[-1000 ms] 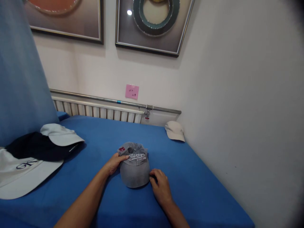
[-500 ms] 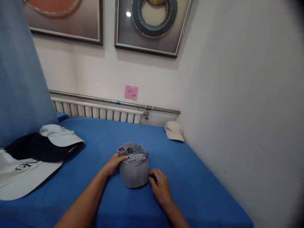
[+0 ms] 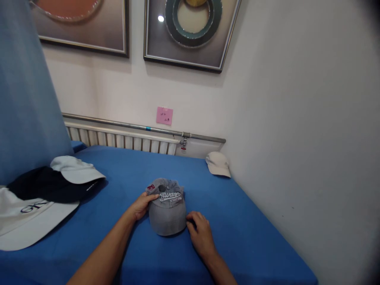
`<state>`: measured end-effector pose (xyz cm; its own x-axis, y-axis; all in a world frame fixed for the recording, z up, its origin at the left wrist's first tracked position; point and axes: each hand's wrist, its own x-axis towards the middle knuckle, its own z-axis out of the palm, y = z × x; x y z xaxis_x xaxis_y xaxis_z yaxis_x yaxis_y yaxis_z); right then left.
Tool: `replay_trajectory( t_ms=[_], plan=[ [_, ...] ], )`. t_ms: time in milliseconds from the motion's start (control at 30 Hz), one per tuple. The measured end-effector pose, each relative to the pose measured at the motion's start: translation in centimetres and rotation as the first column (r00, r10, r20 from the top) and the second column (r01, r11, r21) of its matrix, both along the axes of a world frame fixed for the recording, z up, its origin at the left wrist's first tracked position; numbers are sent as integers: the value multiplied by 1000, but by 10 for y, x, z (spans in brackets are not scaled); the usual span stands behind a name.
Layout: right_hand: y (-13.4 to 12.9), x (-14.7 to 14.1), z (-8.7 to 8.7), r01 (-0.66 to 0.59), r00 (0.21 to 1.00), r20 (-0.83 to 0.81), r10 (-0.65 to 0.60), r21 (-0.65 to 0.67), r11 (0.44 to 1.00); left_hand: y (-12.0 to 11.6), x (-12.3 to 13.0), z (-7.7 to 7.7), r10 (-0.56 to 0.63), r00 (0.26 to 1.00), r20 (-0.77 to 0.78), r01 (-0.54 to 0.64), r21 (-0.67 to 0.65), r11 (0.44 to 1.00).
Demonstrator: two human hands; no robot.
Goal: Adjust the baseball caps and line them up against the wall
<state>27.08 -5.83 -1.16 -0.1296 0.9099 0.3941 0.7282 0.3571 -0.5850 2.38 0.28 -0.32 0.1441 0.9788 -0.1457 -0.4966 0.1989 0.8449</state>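
Note:
A grey baseball cap [image 3: 168, 217] with white lettering on its front and a small red emblem on its side lies on the blue-covered bed, brim toward me. My left hand [image 3: 142, 205] grips the cap's left side, thumb on top of the crown beside the lettering and the other fingers hidden behind it. At the right edge of the brim is my right hand [image 3: 200, 233], its fingers curled and closed with thumb and forefinger tips at the edge.
On the left, a white cap [image 3: 78, 169], a dark navy cap [image 3: 44, 184] and a larger white cap [image 3: 38, 225] overlap beside a blue curtain [image 3: 26, 87]. A beige cap [image 3: 218, 163] sits at the far right corner against the wall. Behind the bed [image 3: 243, 245] runs a radiator [image 3: 124, 141].

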Motion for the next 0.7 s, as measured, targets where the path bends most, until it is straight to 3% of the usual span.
replay_trajectory(
  t_ms=[300, 700],
  plan=[
    [-1, 0, 1, -3, 1000, 24, 2, 35, 999, -4, 9, 3, -7, 996, 94, 13, -58, 998],
    [-2, 0, 2, -16, 999, 32, 16, 28, 999, -6, 13, 2, -14, 997, 81, 22, -89, 996]
  ],
)
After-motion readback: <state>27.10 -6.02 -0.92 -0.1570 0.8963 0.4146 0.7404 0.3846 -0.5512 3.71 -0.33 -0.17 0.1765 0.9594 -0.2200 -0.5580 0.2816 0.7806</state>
